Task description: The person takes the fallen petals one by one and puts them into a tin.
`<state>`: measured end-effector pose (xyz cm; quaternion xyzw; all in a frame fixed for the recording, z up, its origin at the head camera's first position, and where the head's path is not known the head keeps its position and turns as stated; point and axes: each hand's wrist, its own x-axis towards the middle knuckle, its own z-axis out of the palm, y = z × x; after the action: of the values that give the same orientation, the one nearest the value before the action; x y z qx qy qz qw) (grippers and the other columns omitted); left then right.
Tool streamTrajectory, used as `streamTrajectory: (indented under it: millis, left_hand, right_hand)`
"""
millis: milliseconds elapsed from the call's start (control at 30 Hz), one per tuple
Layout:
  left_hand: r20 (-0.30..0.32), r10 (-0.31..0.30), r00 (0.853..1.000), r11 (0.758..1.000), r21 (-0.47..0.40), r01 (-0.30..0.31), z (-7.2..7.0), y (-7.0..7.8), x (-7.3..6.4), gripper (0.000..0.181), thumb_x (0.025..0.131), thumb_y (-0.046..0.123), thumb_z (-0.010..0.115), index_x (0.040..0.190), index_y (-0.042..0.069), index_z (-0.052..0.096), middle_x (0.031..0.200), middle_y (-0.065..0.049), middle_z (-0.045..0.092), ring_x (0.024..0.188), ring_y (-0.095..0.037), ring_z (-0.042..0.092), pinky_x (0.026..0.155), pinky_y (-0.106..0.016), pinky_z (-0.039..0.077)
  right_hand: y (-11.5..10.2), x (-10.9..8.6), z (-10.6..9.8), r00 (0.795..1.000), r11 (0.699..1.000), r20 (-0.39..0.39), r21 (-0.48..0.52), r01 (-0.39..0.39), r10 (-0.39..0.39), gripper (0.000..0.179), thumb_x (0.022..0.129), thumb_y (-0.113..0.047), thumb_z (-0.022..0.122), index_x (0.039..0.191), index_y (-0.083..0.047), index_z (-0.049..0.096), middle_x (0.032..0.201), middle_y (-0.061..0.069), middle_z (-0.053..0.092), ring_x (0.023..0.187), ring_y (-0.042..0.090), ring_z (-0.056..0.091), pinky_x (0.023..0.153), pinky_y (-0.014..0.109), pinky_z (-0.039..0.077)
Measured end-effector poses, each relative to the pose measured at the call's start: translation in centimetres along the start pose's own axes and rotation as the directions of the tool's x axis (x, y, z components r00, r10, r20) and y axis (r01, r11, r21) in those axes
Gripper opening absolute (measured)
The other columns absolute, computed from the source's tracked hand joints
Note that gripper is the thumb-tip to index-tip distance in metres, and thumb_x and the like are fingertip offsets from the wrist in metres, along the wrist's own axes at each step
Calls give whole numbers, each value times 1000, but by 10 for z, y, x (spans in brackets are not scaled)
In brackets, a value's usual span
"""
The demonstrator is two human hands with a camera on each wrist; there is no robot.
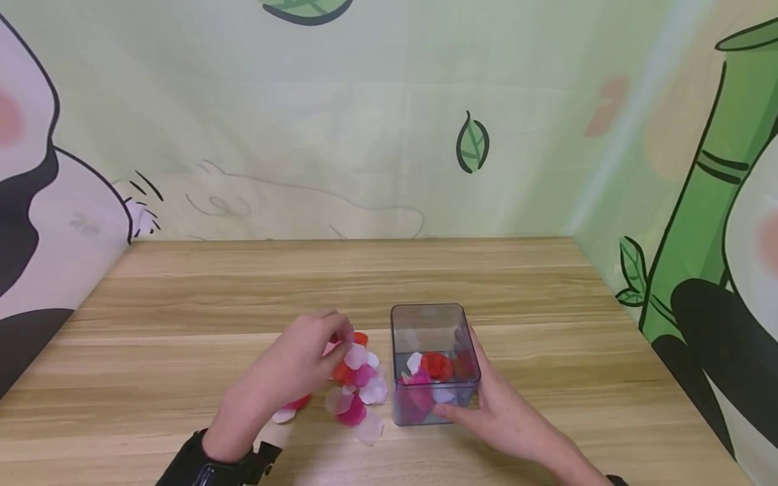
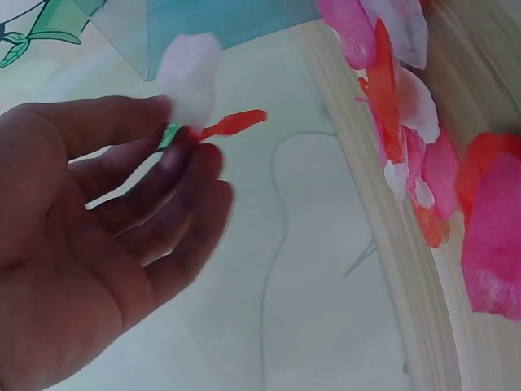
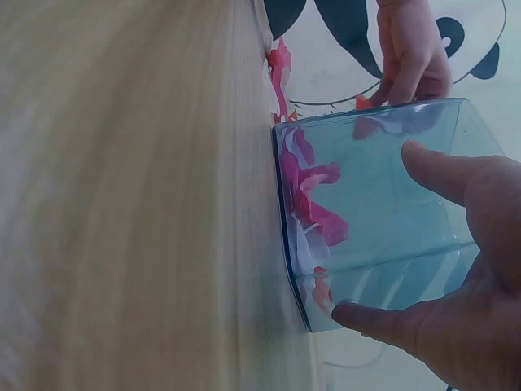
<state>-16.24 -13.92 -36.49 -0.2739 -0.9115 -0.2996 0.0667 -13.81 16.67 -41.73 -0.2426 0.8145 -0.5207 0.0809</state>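
My left hand (image 1: pixel 294 361) is raised a little over a loose heap of artificial flower petals (image 1: pixel 373 390) in red, pink and white. In the left wrist view its thumb and fingertips pinch a pale petal (image 2: pixel 192 75) together with a red petal (image 2: pixel 242 122). To the right of the heap stands a clear, bluish plastic box (image 1: pixel 425 329) with an open top. Several petals (image 3: pixel 313 195) lie on its bottom. My right hand (image 1: pixel 507 413) grips the box from its right side, thumb along the near wall and the other fingers partly hidden behind the side.
A wooden table (image 1: pixel 243 283) carries the box and the petals. Some petals (image 1: pixel 292 409) lie partly hidden beneath the left forearm. Beyond the table's back edge hangs a pale green printed backdrop (image 1: pixel 365 135), which also covers both sides.
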Motion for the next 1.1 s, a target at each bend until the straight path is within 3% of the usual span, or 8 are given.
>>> streamTrajectory:
  millis: [133,333,500,767,1000,1100]
  left_hand:
    - [-109,25,994,999,-45,-31,-1,4,2,13,89,-6,73,93,5,69,86,1,65,78,-12,63,69,-34,59]
    - [-255,79,964,995,-46,-94,0,11,7,14,87,-6,77,95,5,70,89,0,68,78,-9,65,69,-26,59]
    - [-308,120,944,990,-28,-135,1,15,9,14,87,-5,78,95,5,72,89,1,69,77,-9,64,67,-22,56]
    - [-390,157,907,983,-31,-183,2,26,12,14,87,-3,80,97,4,72,91,0,69,81,-9,66,71,-27,58]
    - [-457,251,854,951,-49,-306,8,37,17,16,85,-5,80,97,3,72,93,-2,69,83,-12,68,75,-26,59]
    - [-451,268,851,943,-59,-329,12,41,19,16,86,-6,80,97,3,72,95,-3,70,85,-13,68,77,-25,58]
  right_hand:
    - [-1,0,0,1000,1000,-2,-4,-8,8,118,88,-15,84,163,-41,-3,161,7,33,141,32,43,113,62,31]
    - [-1,1,0,1000,1000,0,0,-8,8,118,87,-12,84,163,-42,-2,159,8,37,139,32,45,113,62,31]
    - [-1,1,1,1000,1000,-4,-2,-8,8,120,87,-10,84,164,-41,-3,158,9,38,139,32,46,113,62,31]
    - [0,1,0,1000,1000,-8,-9,14,-14,118,87,-13,84,164,-40,0,155,8,42,137,30,48,112,61,33]
    - [-1,1,0,1000,1000,3,11,15,-15,116,87,-12,84,164,-39,2,153,7,45,135,28,50,112,60,33]
    - [-1,1,0,1000,1000,8,16,6,-6,115,88,-13,83,164,-40,1,153,6,44,136,28,49,113,60,33]
